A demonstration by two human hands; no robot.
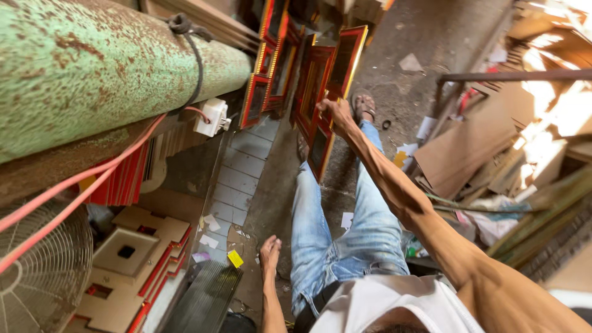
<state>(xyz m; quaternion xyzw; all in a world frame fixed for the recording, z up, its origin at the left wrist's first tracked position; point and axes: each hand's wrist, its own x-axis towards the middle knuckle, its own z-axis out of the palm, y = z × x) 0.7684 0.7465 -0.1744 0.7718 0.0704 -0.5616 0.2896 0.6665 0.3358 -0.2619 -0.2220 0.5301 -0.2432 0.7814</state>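
Note:
My right hand [336,113] reaches out at arm's length and grips the edge of a red picture frame with gold trim [320,148]. That frame stands upright on the floor in front of my jeans-clad legs. Further red and gold frames [271,68] lean together just beyond it, and one taller frame [346,58] stands behind my hand. My left hand [269,251] hangs at my side above the floor with loosely spread fingers, holding nothing. My sandalled foot [364,108] shows beside the held frame.
A rusty green column [92,68] fills the upper left, with a white socket box [213,117] and a red cable [74,182]. A wire fan guard [43,271] and stacked cardboard cut-outs [132,259] lie lower left. Cardboard sheets [468,142] and a metal rail [512,76] crowd the right.

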